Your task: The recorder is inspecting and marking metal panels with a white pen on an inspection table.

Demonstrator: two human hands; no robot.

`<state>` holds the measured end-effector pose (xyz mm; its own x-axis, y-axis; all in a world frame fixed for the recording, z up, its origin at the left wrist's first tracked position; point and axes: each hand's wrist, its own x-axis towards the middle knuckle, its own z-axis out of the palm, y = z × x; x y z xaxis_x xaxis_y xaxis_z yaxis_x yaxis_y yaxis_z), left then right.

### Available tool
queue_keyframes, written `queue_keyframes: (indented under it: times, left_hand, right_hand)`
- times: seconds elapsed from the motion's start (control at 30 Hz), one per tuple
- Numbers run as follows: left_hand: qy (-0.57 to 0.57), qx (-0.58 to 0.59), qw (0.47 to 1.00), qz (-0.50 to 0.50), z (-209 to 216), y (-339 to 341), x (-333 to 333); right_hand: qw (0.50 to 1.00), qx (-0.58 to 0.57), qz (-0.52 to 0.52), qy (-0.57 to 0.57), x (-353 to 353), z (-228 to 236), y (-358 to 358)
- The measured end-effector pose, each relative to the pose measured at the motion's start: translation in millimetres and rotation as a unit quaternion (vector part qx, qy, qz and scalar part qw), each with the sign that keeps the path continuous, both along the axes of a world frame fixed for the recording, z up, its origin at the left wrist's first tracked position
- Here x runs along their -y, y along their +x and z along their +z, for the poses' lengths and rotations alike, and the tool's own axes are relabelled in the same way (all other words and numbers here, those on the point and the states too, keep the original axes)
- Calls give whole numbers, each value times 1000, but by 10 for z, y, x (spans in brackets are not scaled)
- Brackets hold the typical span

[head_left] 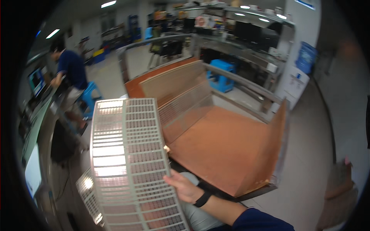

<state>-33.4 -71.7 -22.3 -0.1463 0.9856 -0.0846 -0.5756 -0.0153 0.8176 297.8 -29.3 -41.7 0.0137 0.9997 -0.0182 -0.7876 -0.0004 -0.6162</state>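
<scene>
Head view, near field: the right hand [184, 187] is closed on the right edge of a pale slotted grille panel [131, 161], thumb over the front face, a dark band on the wrist. The left hand is not in view, so its state cannot be told. The grille panel stands tilted upright in front of the person, its lower end running out of the picture's bottom edge. A second, smaller grille piece [88, 194] lies just left of the grille panel's lower part, partly hidden behind it.

Progress, as a judgement: the grille panel is lifted and held, clear of any surface; it has not been set down or fitted anywhere.

Just right of the grille panel sits a large open tray [227, 150] with an orange-brown floor and raised side boards; a mesh sheet [185, 106] leans against its back wall. The tray's near corner lies close to the grille panel's right edge and would obstruct a swing to the right.

Left of the grille panel runs a counter [36, 127] with monitors. Beyond it, a co-worker in a dark blue shirt [71, 69] stands beside a blue stool [88, 98]. Behind the tray stand shelving racks [231, 27].
</scene>
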Motion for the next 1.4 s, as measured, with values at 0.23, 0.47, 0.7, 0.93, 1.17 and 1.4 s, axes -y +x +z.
queue_keyframes:
  times: [0.23, 0.47, 0.7, 0.93, 1.17, 1.4]
  left_hand:
    - [29, 39, 993, -110, -190, 565, -121]
    - [-65, -67, 990, -107, -58, 579, -279]
    - [-118, -99, 987, -54, -156, 15, -363]
    - [-120, -41, 991, -44, -561, -515, -345]
    - [-111, -266, 948, 132, -332, -696, -182]
    - [321, -166, 932, -11, 1353, -679, -100]
  right_hand:
    - [994, -99, -37, 41, -127, 145, -343]
    - [988, -44, -121, 82, -80, 161, 288]
    - [966, -18, -255, -49, -31, -13, 661]
    - [954, 13, -227, -196, 229, -601, 736]
    - [836, 172, -487, -187, 278, -415, 934]
    - [904, 240, -206, 286, 318, 1130, 529]
